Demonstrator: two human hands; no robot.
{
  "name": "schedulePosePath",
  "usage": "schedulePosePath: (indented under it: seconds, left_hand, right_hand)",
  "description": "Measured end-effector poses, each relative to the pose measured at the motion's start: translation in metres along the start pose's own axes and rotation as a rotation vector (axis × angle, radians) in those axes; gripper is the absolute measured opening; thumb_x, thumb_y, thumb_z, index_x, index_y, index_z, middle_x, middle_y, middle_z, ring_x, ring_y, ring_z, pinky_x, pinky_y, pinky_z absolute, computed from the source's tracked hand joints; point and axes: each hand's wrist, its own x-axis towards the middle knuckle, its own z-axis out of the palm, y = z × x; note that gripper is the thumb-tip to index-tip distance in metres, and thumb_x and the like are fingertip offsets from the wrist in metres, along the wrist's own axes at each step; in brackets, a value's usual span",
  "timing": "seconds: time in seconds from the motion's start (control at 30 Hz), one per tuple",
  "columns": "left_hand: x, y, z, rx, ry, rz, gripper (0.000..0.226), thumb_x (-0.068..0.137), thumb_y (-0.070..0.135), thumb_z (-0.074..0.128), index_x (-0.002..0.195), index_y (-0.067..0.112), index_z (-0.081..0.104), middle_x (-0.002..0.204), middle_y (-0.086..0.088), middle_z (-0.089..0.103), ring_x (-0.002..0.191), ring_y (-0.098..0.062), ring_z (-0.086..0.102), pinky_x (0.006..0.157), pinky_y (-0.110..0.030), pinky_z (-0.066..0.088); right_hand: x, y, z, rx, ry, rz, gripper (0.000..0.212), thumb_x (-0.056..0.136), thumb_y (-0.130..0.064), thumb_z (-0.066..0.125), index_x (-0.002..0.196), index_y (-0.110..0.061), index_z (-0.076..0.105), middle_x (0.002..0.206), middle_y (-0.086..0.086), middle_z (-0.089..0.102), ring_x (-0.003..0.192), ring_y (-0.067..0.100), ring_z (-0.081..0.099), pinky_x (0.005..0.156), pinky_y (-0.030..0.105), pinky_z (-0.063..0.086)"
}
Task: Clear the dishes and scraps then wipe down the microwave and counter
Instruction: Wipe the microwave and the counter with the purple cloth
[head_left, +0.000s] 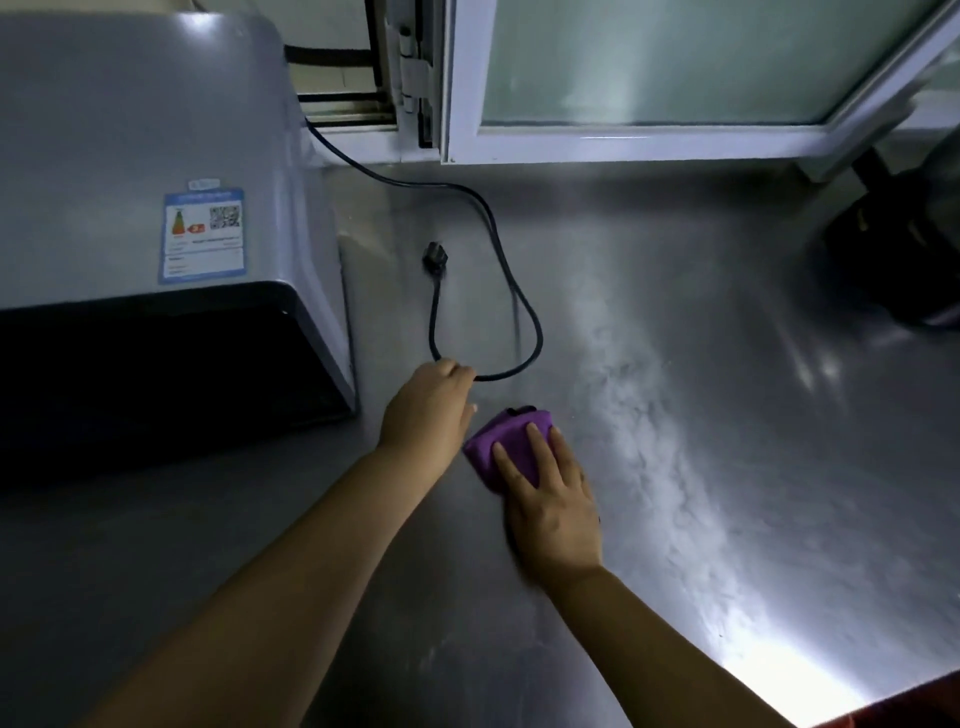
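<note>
Left hand (428, 410) curled round the loop of a black cord (511, 291), gripping it just above the counter (701, 364). Right hand (553, 506) flat, fingers (537, 441) straight and spread, pressing a folded purple cloth (511, 436) onto the steel. Hands close together but not touching, cloth just right of the left hand and just near of the cord's loop. Cord trailing from behind the microwave (156, 156), curving across the counter, bending back at the left hand, ending in a plug (435, 255) lying loose on the steel beside the microwave's right side. Microwave at far left, grey top with a blue-edged sticker (202, 236), dark front face below. Window frame (623, 145) with frosted glass along the back edge of the counter. Dark object (898, 249) at far right, too dim to identify. Streaky pale smear (639, 415) running down the steel right of the cloth, bright glare (789, 670) at the near right corner.
</note>
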Motion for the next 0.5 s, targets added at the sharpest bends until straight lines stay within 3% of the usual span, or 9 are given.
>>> schedulePosePath:
  seconds: [0.07,0.2,0.37,0.5]
  left_hand:
    - [0.02,0.004,0.003,0.0,-0.035,-0.005,0.035,0.09,0.023,0.054,0.123,0.012,0.053,0.12,-0.007,0.054,0.109,-0.024,0.05,0.082,-0.034,0.044]
    - [0.044,0.017,0.0,0.034,-0.003,-0.013,0.02,0.093,0.022,0.048,0.092,0.005,0.059,0.094,-0.009,0.056,0.087,-0.024,0.053,0.065,-0.029,0.035]
    - [0.082,0.069,-0.011,-0.053,0.181,-0.055,0.023,0.095,0.023,0.044,0.09,0.006,0.059,0.086,-0.01,0.058,0.074,-0.027,0.055,0.064,-0.036,0.043]
    - [0.114,0.102,0.0,-0.059,0.087,-0.022,0.023,0.097,0.02,0.042,0.093,0.004,0.057,0.087,-0.011,0.057,0.074,-0.028,0.056,0.062,-0.036,0.044]
  right_hand:
    - [0.004,0.008,0.001,-0.008,-0.003,-0.043,0.061,0.078,-0.024,0.072,0.134,-0.029,0.049,0.142,0.014,0.045,0.13,0.041,0.04,0.094,0.055,0.044]
    - [0.01,0.018,0.002,-0.001,-0.025,-0.129,0.069,0.073,-0.024,0.077,0.135,-0.032,0.047,0.142,0.014,0.045,0.13,0.041,0.041,0.094,0.054,0.045]
    - [0.022,0.019,-0.001,0.007,-0.131,-0.129,0.09,0.058,-0.028,0.087,0.135,-0.035,0.042,0.142,0.009,0.045,0.129,0.039,0.042,0.089,0.056,0.048]
    - [0.037,0.014,-0.004,0.087,-0.079,-0.171,0.102,0.043,-0.034,0.092,0.129,-0.024,0.038,0.129,0.008,0.058,0.119,0.037,0.054,0.08,0.053,0.054]
